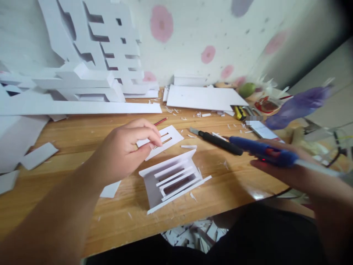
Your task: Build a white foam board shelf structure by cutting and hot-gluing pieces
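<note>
My right hand (292, 173) is wrapped around a blue hot glue gun (248, 145), its nozzle pointing left above the table. A small red light glows on the gun, and a whitish glue stick (317, 166) extends from its rear. With thumb and fingers pinched, my left hand (127, 147) hovers over a flat white foam board piece (173, 137) with narrow slots. Whatever the pinch may hold is too small to make out. Below it sits a white foam board assembly (150, 189) with raised sides and several parallel strips across an opening.
A black-handled craft knife (220, 142) lies between my hands, and a red pencil (160, 121) farther back. A large white foam board model (91, 84) stands at the back left. White sheets (204, 97), a yellow cutter (239, 112) and a purple bag (300, 106) are at the back right.
</note>
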A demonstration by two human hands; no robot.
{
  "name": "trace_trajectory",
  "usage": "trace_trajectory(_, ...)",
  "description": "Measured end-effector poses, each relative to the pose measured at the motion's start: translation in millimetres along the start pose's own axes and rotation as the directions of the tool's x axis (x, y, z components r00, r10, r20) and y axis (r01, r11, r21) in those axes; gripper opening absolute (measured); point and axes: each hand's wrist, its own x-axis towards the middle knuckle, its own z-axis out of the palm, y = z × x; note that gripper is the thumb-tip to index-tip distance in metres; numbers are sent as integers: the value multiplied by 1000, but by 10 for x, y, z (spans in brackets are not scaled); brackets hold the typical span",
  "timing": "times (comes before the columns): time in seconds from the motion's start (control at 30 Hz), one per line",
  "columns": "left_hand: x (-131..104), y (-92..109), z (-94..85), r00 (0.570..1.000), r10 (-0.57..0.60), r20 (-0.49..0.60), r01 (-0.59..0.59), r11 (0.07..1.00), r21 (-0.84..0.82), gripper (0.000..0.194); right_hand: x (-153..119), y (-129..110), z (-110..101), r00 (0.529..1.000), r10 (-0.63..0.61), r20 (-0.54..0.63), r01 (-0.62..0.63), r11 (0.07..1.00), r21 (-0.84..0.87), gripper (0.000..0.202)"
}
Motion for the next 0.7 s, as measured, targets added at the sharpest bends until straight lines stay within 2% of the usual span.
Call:
trace_trajectory(0.1, 7, -98, 33, 986, -153, -67, 154, 988, 0, 12, -7, -86, 168, 961, -59, 270, 118, 971, -206, 14)
trace_trajectory(0.13, 10, -119, 40, 978, -201, -63, 201, 980, -5, 12, -15, -131, 260, 943, -30, 331, 128, 952, -278, 20)
trace_trajectory(0.17, 14, -133, 47, 970, -236, -53, 236, 972, -9, 13, -21, -179, 355, 938, 20, 345, 112, 927, -358, 23)
trace_trajectory(0.27, 29, -142, 61, 960, -275, -41, 276, 961, 5, 18, -16, -292, 582, 951, 85, 298, 66, 884, -463, 26)
trace_trajectory(0.33, 41, -151, 62, 959, -279, -45, 280, 960, 27, 19, -3, -316, 627, 957, 75, 281, 62, 890, -452, 25)
trace_trajectory(0.47, 55, -273, 15, 935, -347, -69, 352, 933, 80, 17, 16, -259, 496, 938, 10, 346, 118, 930, -347, 30)
trace_trajectory(0.53, 54, -383, -31, 909, -409, -84, 417, 890, 185, 18, 31, -206, 401, 930, -37, 367, 140, 956, -257, 30)
trace_trajectory(0.63, 47, -559, -71, 875, -474, -95, 469, 785, 405, 22, 80, -145, 322, 952, -83, 296, 126, 984, -130, 21)
trace_trajectory(0.7, 39, -655, -55, 871, -484, -78, 457, 745, 486, 24, 125, -140, 322, 972, -104, 211, 126, 988, -90, 16)
